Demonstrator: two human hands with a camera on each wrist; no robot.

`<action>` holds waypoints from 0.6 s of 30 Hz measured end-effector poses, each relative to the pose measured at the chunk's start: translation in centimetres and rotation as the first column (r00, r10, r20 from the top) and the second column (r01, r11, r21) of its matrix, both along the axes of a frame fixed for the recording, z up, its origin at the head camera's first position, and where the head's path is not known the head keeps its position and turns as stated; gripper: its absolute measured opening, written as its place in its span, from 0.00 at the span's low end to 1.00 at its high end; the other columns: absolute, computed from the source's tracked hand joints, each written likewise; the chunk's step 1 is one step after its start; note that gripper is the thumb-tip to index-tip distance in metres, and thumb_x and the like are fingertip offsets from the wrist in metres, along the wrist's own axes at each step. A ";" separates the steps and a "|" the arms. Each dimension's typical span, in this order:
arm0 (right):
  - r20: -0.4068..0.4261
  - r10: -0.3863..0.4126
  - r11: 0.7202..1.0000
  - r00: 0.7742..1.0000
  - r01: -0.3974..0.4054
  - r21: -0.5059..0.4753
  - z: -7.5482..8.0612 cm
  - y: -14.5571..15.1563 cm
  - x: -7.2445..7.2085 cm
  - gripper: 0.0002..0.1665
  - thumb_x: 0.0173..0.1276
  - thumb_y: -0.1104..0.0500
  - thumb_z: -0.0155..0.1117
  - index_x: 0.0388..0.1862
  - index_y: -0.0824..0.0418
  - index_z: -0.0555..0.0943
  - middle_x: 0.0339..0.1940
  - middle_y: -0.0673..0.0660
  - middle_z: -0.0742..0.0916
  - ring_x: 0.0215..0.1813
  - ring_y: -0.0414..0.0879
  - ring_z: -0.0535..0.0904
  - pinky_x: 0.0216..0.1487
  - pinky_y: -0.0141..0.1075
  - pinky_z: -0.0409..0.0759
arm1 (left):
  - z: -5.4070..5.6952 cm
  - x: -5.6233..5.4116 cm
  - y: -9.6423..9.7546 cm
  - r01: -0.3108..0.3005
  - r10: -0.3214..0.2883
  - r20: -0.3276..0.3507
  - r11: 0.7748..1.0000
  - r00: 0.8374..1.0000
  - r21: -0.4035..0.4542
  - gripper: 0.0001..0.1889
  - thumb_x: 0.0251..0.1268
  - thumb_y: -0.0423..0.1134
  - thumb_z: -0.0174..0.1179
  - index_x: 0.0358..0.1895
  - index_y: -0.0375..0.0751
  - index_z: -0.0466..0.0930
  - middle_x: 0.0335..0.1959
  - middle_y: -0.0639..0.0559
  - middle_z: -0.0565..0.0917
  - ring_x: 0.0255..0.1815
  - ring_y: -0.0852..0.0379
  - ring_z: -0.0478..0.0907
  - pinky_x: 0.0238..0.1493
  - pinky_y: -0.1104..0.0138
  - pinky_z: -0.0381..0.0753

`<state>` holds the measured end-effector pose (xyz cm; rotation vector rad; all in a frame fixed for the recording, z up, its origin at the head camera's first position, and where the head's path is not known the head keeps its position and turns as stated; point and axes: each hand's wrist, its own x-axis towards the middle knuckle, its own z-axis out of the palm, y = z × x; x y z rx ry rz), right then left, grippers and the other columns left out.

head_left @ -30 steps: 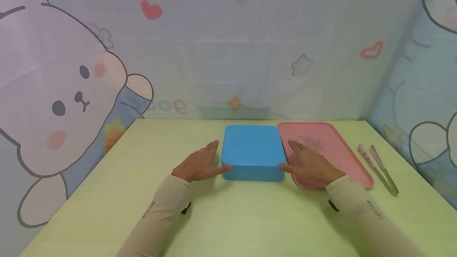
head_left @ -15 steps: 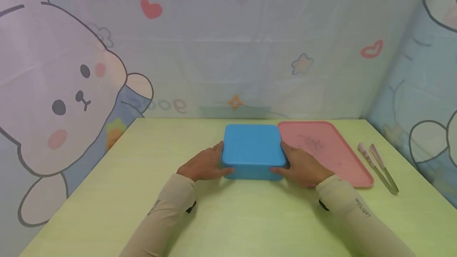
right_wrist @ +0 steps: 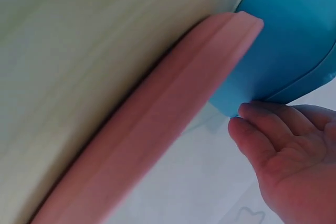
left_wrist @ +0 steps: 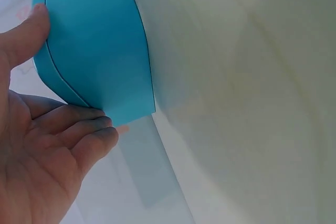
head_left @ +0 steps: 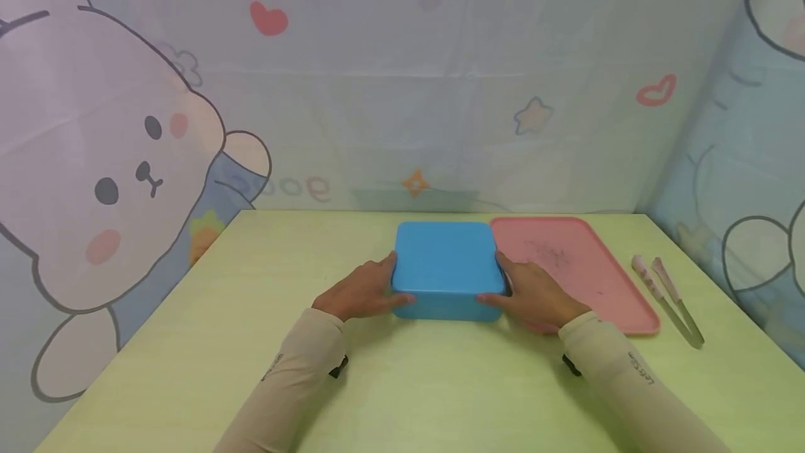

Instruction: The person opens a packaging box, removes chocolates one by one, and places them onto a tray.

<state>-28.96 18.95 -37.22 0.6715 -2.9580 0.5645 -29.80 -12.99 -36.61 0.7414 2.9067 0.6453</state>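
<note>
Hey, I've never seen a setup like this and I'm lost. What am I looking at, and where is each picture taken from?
There's no machine here: a person is working with two bare hands. The wide picture comes from a camera on the head, looking forward and down. The two close-ups come from a camera on each wrist, each looking at its own hand.

The left hand and right hand hold a blue box between them, thumbs on its front. The box sits on a pale table. On the person's right lies a pink tray with dark marks on it, and beyond that, tongs with pinkish handles.
</note>
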 end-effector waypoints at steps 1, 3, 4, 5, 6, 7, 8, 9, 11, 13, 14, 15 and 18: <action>-0.003 0.002 1.000 1.000 -0.002 -0.004 0.1 0.0 0.0 0.64 0.66 0.30 0.63 0.80 0.73 0.50 0.73 0.74 0.72 0.70 0.64 0.75 0.70 0.57 0.75 | 0.0 0.0 0.0 0.006 -0.006 -0.004 1.000 1.000 0.001 0.50 0.68 0.58 0.62 0.79 0.30 0.48 0.69 0.37 0.76 0.68 0.48 0.77 0.70 0.56 0.76; -0.005 0.008 1.000 1.000 -0.008 -0.010 0.1 0.0 0.0 0.64 0.66 0.30 0.63 0.80 0.74 0.51 0.72 0.74 0.73 0.69 0.63 0.76 0.69 0.57 0.75 | 0.1 0.0 0.0 0.018 -0.018 -0.006 1.000 1.000 0.000 0.50 0.69 0.58 0.62 0.79 0.29 0.48 0.69 0.35 0.76 0.68 0.48 0.77 0.71 0.56 0.76; -0.004 0.010 1.000 1.000 -0.010 -0.014 0.2 0.1 0.0 0.63 0.66 0.31 0.63 0.80 0.74 0.51 0.71 0.74 0.74 0.68 0.62 0.77 0.69 0.57 0.76 | 0.2 0.0 0.0 0.024 -0.024 -0.007 1.000 1.000 0.000 0.50 0.69 0.58 0.61 0.79 0.29 0.47 0.69 0.35 0.76 0.68 0.47 0.77 0.71 0.56 0.76; -0.002 0.011 1.000 1.000 -0.011 -0.016 0.2 0.1 0.0 0.63 0.66 0.32 0.64 0.80 0.73 0.51 0.70 0.74 0.75 0.67 0.61 0.78 0.68 0.56 0.76 | 0.2 0.0 0.0 0.028 -0.028 -0.006 1.000 1.000 0.000 0.50 0.69 0.58 0.61 0.79 0.29 0.47 0.69 0.34 0.76 0.68 0.47 0.77 0.71 0.56 0.76; 0.000 0.012 1.000 1.000 -0.012 -0.015 0.3 0.1 0.0 0.62 0.67 0.32 0.64 0.80 0.73 0.51 0.67 0.74 0.77 0.65 0.59 0.79 0.68 0.55 0.77 | 0.3 0.1 0.0 0.032 -0.032 -0.002 0.999 0.999 0.000 0.50 0.70 0.58 0.61 0.79 0.28 0.47 0.69 0.34 0.75 0.69 0.47 0.77 0.71 0.56 0.75; 0.001 0.015 1.000 1.000 -0.015 -0.016 0.3 0.1 0.0 0.62 0.67 0.33 0.64 0.80 0.73 0.51 0.67 0.74 0.78 0.65 0.59 0.80 0.68 0.55 0.77 | 0.3 0.1 0.0 0.035 -0.035 0.000 0.999 0.999 -0.002 0.50 0.70 0.58 0.61 0.80 0.28 0.46 0.70 0.33 0.74 0.70 0.46 0.76 0.72 0.55 0.75; 0.000 0.019 1.000 1.000 -0.019 -0.015 0.4 0.1 0.0 0.62 0.67 0.33 0.64 0.80 0.74 0.52 0.67 0.74 0.78 0.65 0.59 0.80 0.67 0.55 0.77 | 0.3 0.1 0.0 0.039 -0.039 0.002 0.999 0.999 -0.005 0.50 0.71 0.58 0.60 0.80 0.28 0.45 0.70 0.33 0.73 0.71 0.46 0.75 0.72 0.55 0.74; -0.003 0.023 1.000 1.000 -0.023 -0.016 0.4 0.1 0.0 0.61 0.67 0.33 0.64 0.79 0.74 0.52 0.66 0.75 0.78 0.65 0.59 0.80 0.67 0.56 0.77 | 0.4 0.1 0.0 0.043 -0.043 0.002 0.999 0.999 -0.008 0.50 0.71 0.58 0.60 0.80 0.28 0.44 0.71 0.33 0.73 0.71 0.46 0.75 0.73 0.55 0.74; -0.015 0.027 0.999 1.000 -0.027 -0.016 0.4 0.1 0.0 0.59 0.68 0.35 0.64 0.79 0.74 0.54 0.66 0.75 0.79 0.64 0.60 0.80 0.67 0.56 0.77 | 0.4 0.1 0.0 0.047 -0.047 0.002 0.999 0.999 -0.009 0.49 0.72 0.57 0.59 0.80 0.28 0.44 0.71 0.32 0.73 0.71 0.46 0.75 0.73 0.55 0.73; -0.038 0.037 0.999 0.999 -0.038 -0.018 0.4 0.1 -0.1 0.57 0.68 0.38 0.66 0.77 0.75 0.57 0.65 0.75 0.79 0.62 0.61 0.81 0.66 0.55 0.79 | 0.4 0.1 0.0 0.048 -0.048 0.002 0.999 0.999 -0.009 0.49 0.72 0.57 0.58 0.80 0.28 0.43 0.71 0.32 0.73 0.71 0.46 0.74 0.73 0.55 0.73; -0.046 0.045 0.999 0.998 -0.046 -0.020 0.5 0.0 -0.1 0.56 0.68 0.38 0.66 0.77 0.76 0.58 0.59 0.74 0.83 0.58 0.58 0.84 0.63 0.53 0.80 | 0.4 0.1 0.1 0.046 -0.046 -0.001 0.999 0.999 -0.013 0.49 0.72 0.56 0.59 0.80 0.28 0.44 0.70 0.31 0.73 0.71 0.46 0.75 0.73 0.55 0.74; -0.052 0.049 0.998 0.997 -0.050 -0.023 0.5 0.0 -0.1 0.55 0.67 0.39 0.68 0.76 0.76 0.60 0.53 0.71 0.86 0.51 0.55 0.85 0.59 0.50 0.82 | 0.4 0.1 0.1 0.041 -0.041 0.002 0.999 0.999 -0.008 0.49 0.72 0.56 0.60 0.80 0.28 0.44 0.69 0.31 0.74 0.70 0.45 0.76 0.72 0.55 0.75; -0.060 0.061 0.997 0.996 -0.064 -0.046 0.5 -0.2 -0.2 0.55 0.63 0.41 0.73 0.74 0.76 0.63 0.32 0.60 0.85 0.33 0.43 0.77 0.43 0.37 0.78 | 0.3 0.3 0.2 0.021 -0.021 0.009 1.000 1.000 0.012 0.50 0.69 0.54 0.64 0.79 0.28 0.47 0.67 0.31 0.76 0.67 0.46 0.78 0.69 0.55 0.78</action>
